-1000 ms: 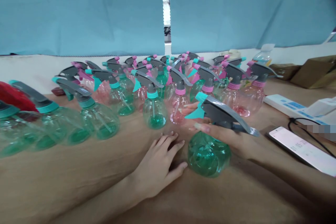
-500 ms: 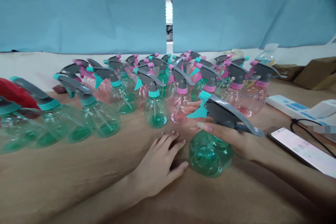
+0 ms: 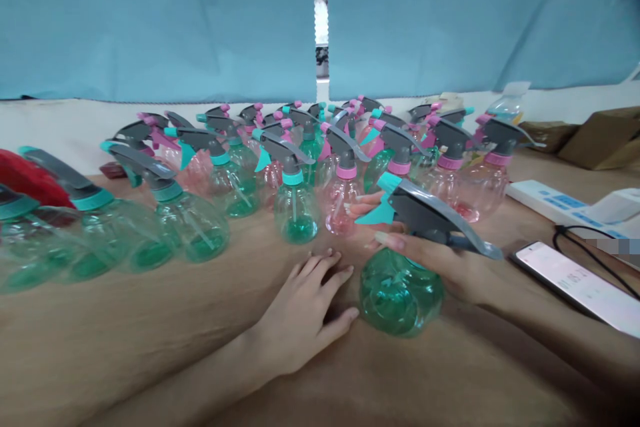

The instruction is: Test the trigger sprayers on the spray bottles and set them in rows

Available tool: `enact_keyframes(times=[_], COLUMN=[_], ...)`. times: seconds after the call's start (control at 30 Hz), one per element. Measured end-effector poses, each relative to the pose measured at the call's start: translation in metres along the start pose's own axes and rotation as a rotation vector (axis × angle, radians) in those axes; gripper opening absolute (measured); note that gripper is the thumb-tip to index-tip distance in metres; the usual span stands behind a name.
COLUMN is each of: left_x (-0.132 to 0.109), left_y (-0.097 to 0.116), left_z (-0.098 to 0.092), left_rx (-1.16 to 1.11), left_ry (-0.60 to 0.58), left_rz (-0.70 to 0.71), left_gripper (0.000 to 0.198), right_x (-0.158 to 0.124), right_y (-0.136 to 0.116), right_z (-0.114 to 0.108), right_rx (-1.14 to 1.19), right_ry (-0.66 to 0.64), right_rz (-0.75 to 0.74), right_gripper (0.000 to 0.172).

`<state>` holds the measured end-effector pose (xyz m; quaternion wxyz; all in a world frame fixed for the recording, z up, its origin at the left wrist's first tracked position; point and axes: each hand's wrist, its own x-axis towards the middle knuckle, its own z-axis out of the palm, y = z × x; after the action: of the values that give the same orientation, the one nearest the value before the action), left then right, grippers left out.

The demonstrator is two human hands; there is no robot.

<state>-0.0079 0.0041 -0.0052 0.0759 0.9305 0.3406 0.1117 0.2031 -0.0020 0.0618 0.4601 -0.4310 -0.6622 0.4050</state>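
Note:
My right hand (image 3: 435, 257) is closed around the neck of a green spray bottle (image 3: 400, 297), just under its grey head with a turquoise nozzle and trigger. The bottle is tilted a little, and I cannot tell whether its base touches the table. My left hand (image 3: 305, 313) lies flat on the wooden table (image 3: 210, 347), fingers spread, to the left of that bottle and apart from it. Just beyond its fingertips stands another green spray bottle (image 3: 297, 210), with a pink spray bottle (image 3: 345, 203) to the right of it.
Several green and pink spray bottles crowd the back, with a row of green ones (image 3: 193, 230) at left. On the right are a phone (image 3: 575, 283), a white power strip (image 3: 555, 203) with a black cable, and a cardboard box (image 3: 603, 140). A blue curtain (image 3: 175, 20) hangs behind.
Both hands and the held spray bottle stay almost where they were. The digits on the phone screen differ.

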Motion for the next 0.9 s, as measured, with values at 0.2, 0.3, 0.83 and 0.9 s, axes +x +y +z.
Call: enact_keyframes(times=[0.2,0.3,0.83,0.9], left_x=[0.001,0.001,0.001,0.001], left_y=[0.001,0.001,0.001,0.001], left_z=[-0.001,-0.001,-0.001,-0.001], left_rx=[-0.003,-0.008,0.001,0.004], left_ry=[-0.016,-0.007,-0.009,-0.014], left_rz=[-0.009,-0.003,-0.004,-0.01], left_gripper=[0.048,0.048,0.048,0.048], right_x=[0.0,0.0,-0.002,-0.003], right_y=[0.005,0.008,0.014,0.017], right_z=[-0.001,-0.001,-0.003,-0.004], right_rx=[0.115,0.128,0.071,0.034], right_ry=[-0.057,-0.037,-0.003,0.006], right_rz=[0.079,0.109,0.15,0.184], right_gripper=[0.021,0.022,0.022,0.025])
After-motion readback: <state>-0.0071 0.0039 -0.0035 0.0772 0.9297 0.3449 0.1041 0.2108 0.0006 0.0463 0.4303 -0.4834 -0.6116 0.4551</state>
